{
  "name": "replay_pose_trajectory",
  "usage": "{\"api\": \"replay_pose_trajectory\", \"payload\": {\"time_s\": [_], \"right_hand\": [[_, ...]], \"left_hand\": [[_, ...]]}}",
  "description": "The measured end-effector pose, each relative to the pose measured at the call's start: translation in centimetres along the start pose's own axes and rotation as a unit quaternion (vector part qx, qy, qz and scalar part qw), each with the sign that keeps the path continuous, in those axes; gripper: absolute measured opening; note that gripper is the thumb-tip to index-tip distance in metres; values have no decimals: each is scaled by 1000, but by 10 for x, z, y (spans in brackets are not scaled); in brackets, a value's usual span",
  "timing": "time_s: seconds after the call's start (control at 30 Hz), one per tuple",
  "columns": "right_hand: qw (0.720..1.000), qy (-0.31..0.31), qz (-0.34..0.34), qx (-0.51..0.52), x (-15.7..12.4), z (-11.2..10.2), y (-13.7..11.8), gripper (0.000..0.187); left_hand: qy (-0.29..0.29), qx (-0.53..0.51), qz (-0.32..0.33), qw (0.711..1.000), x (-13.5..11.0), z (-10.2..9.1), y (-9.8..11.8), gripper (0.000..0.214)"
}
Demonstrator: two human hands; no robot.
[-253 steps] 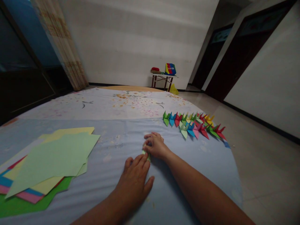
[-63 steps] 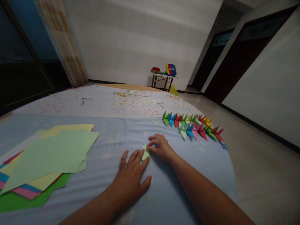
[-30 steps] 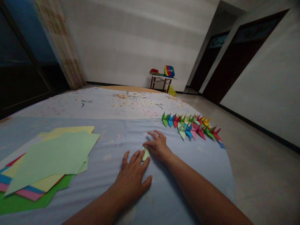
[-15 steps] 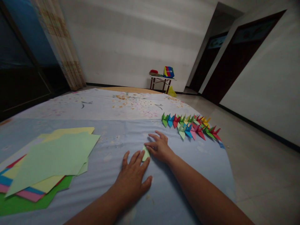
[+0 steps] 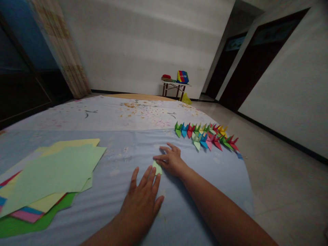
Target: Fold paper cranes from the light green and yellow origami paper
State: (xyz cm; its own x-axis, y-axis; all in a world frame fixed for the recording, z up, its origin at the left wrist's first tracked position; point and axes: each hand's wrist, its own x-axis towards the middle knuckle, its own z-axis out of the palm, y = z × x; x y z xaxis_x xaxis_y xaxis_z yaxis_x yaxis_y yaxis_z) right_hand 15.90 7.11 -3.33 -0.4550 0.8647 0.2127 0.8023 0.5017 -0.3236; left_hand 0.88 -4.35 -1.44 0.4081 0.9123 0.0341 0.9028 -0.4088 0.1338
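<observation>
A small folded piece of pale green paper (image 5: 157, 167) lies on the light blue bedsheet (image 5: 179, 212), between both hands. The left hand (image 5: 140, 202) lies flat, its grip open, with fingertips on the paper's near edge. The right hand (image 5: 171, 160) is also open and presses the paper's far side with its fingers. A stack of loose coloured paper sheets (image 5: 51, 174) lies well to the left. Rows of small, colourful folded paper figures (image 5: 205, 136) sit beyond the right hand.

The folded paper (image 5: 157, 167) is a small pale green piece, creased into a narrow pointed shape, perhaps a half-made crane. It lies almost flat on the blue sheet (image 5: 205, 177), tip toward 11 o'clock, at 1 o'clock from the left hand (image 5: 142, 201), whose fingertips touch it, as do those of the right hand (image 5: 171, 160)
</observation>
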Motion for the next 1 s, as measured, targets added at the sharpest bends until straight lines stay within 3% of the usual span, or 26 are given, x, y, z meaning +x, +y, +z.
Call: {"api": "replay_pose_trajectory", "payload": {"time_s": [0.27, 0.47, 0.6, 0.7, 0.87, 1.0], "right_hand": [[1000, -17, 10, 10, -3, -5, -3, 26], [997, -60, -30, 27, -16, -16, -5, 43], [998, -60, -23, 9, -22, -16, -2, 45], [998, -61, -16, 15, -23, -16, 1, 60], [998, -54, -19, 30, -25, -17, 3, 64], [998, -5, -5, 70, -21, -17, 6, 56]], "left_hand": [[-24, -25, 6, 999, -5, -4, -6, 57], [-42, -19, 0, 999, -3, -6, -6, 57], [-61, -19, -2, 998, -1, -14, -5, 56], [-56, -23, 2, 998, -2, -17, -7, 55], [12, -48, 25, 998, 2, -11, -18, 45], [149, -74, -31, 986, 14, -6, -33, 32]]}}
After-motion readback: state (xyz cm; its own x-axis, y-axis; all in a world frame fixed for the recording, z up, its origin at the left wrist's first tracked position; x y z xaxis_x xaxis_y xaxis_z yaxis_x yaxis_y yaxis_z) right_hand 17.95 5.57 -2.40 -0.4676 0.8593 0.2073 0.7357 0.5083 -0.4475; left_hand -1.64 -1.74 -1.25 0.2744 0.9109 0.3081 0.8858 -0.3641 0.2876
